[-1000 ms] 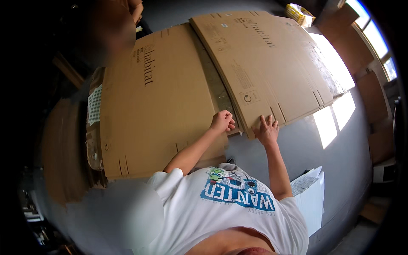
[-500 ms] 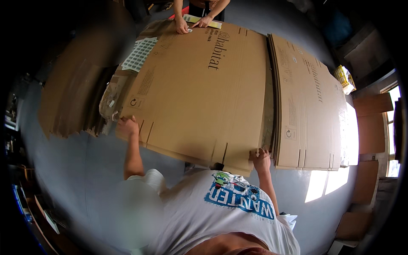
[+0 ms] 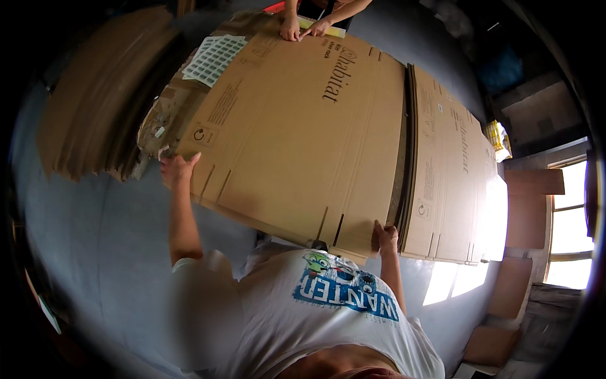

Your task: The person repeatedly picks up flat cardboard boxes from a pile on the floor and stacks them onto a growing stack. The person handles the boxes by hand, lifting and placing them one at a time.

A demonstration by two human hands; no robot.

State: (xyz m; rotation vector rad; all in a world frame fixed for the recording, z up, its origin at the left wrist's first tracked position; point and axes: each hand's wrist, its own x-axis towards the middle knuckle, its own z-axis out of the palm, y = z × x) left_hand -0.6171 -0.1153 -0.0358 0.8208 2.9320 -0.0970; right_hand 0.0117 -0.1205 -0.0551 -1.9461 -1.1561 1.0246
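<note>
A large flattened cardboard box [image 3: 271,145] with dark print lies in front of me. My left hand [image 3: 179,169] grips its near left corner, thumb on the top face and some fingers hidden by the edge. At the near right corner, my right hand [image 3: 386,239] is closed on the same box, thumb upward. Across from me, another person's hands [image 3: 303,29] press close together on the far end of the box, beside a yellow-and-white strip [image 3: 328,29]. What their fingertips touch is too small to make out.
Sheets of green labels [image 3: 214,58] lie left of the box on a worn cardboard surface [image 3: 154,126]. A stack of flattened boxes [image 3: 442,164] stands close on the right. More cardboard [image 3: 95,101] is at the left, and a yellow-and-white package [image 3: 499,140] sits beyond the right stack.
The view has shifted. My left thumb now lies along the top of the box, and my right thumb points up. The other person's hands have come closer together at the box's far edge.
</note>
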